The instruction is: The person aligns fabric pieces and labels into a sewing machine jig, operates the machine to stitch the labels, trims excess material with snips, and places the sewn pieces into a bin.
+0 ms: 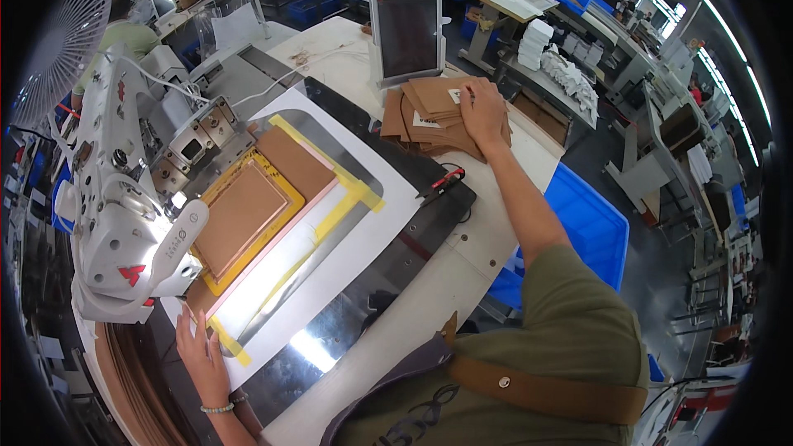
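Observation:
My left hand (201,355) is open, fingers extended at the lower-left edge of a metal template (297,268) with yellow tape on white sheeting. The template holds brown panels (293,161) and a yellow frame (278,225) around a brown rectangle (235,219). Beside them stands a white sewing machine (116,231), its head over the frame's left side. At the upper right, my right hand (486,116) has curled fingers closed on the top of a stack of brown pieces (425,132) with white labels.
A tablet (405,33) stands behind the stack. Black-and-red snips (442,183) lie nearby. A blue bin (591,223) sits below the table's right edge. A white fan (58,29) is at upper left. Co-workers (124,41), benches and piles of white material (562,83) are around.

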Tool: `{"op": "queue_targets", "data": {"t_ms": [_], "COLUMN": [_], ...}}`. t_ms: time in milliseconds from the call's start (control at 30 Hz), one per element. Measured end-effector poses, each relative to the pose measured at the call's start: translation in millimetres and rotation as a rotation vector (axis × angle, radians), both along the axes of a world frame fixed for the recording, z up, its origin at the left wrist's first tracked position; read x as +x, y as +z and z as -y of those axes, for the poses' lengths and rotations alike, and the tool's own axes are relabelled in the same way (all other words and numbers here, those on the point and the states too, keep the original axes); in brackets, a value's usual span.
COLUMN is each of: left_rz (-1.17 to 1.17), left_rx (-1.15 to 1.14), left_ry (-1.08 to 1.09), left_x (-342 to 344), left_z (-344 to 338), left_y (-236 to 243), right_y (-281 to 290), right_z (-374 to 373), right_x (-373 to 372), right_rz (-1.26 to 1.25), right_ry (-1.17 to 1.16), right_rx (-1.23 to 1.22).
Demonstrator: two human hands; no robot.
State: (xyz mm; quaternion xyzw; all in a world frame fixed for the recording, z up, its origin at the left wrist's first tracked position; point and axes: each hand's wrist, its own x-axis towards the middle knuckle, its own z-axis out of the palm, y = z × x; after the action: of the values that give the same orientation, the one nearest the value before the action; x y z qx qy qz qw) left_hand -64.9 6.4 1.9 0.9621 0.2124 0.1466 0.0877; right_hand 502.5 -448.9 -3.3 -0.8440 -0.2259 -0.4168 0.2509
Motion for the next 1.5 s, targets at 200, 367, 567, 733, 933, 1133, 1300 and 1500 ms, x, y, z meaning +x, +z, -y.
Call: {"op": "queue_targets", "data": {"t_ms": [200,367,567,733,933,1133,1300,1500], "left_rz": [-0.046,-0.062,0.022,0.054,-0.006,0.08,0.099,0.066], "left_rx": [0.048,0.059,-0.058,-0.084,-0.045,-0.048,-0.312,-0.279], "left_ry": [-0.034,-0.052,-0.086,-0.107,-0.13,-0.13,-0.019,-0.244], "left_x": [-0.4,3.1,-3.6,17.9,55.0,72.0,81.4,99.8], "left_z": [-1.5,2.8,-7.0,-26.5,-40.2,-50.4,-51.3,-48.1], "left_y": [0.5,15.8,40.4,38.6,22.0,6.5,3.1,11.4], "right_y": [11.6,37.5,124.1,124.1,73.2,39.9,22.1,10.5], "right_z": [1.8,16.9,-9.0,-133.1,-300.4,-362.0,-364.9,-359.5], "right_x": [13.3,43.3,38.5,-52.1,-159.2,-191.3,-199.8,-206.2], "right_rz": [-0.219,-0.34,-0.709,-0.818,-0.377,-0.126,-0.072,0.048], "right_ry": [0.327,0.484,0.628,0.814,0.93,1.067,1.093,1.122], "right_rx": [-0.066,-0.305,-0.182,-0.103,-0.429,-0.544,-0.551,-0.515]}}
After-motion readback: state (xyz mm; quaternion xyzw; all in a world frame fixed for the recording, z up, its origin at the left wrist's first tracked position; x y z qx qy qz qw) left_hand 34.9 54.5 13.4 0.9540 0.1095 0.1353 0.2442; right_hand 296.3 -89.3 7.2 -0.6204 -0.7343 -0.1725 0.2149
